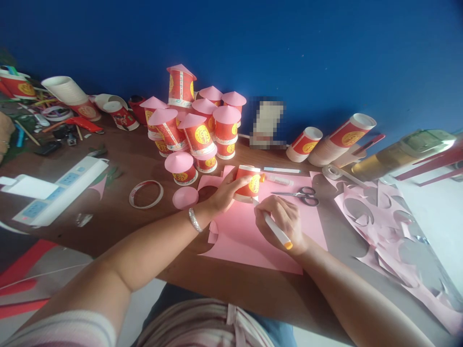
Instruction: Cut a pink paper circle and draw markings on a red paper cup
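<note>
My left hand (224,192) presses a red paper cup (249,183), set upside down, onto a pink paper sheet (241,236) on the brown table. My right hand (281,221) grips a white pen with an orange end (277,230), its tip at the cup's rim on the sheet. A silver bracelet (194,220) circles my left wrist. Behind the cup stands a pile of red cups with pink cone lids (197,123).
Scissors (302,195) and two white markers (281,170) lie just beyond the sheet. Cut pink scraps (394,231) cover the right side. A tape ring (146,193), a pink cone (184,197) and a white power strip (60,190) lie left. Stacked cups (336,140) lie at the back right.
</note>
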`<action>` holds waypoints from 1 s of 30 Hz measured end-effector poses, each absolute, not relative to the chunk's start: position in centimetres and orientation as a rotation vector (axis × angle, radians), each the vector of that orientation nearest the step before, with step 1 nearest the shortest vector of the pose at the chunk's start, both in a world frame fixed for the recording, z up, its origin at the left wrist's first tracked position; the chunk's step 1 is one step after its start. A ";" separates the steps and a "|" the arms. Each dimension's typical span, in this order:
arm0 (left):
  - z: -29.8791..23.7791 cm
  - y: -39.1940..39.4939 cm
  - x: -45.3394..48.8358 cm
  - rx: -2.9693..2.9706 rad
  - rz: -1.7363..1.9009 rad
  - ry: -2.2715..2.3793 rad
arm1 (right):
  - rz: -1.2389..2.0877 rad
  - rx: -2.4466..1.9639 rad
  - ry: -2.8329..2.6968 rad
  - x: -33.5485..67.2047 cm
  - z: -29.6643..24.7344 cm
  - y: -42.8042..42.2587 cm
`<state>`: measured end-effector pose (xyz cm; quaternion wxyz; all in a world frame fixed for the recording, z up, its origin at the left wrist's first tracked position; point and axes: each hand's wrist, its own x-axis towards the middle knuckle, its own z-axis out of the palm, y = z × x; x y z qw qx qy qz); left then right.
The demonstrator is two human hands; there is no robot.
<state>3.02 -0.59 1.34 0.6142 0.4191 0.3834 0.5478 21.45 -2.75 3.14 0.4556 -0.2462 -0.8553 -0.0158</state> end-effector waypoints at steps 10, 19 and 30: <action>0.8 -0.5 3.1 0.949 1.288 0.879 | -0.027 -0.578 -2.102 21.4 3.3 -2.7; 0.9 -0.6 3.1 0.974 1.281 0.844 | 0.013 -0.525 -2.104 21.4 3.3 -2.9; 1.6 -0.8 3.1 0.934 1.211 0.867 | -0.032 -0.546 -2.091 21.3 3.4 -2.8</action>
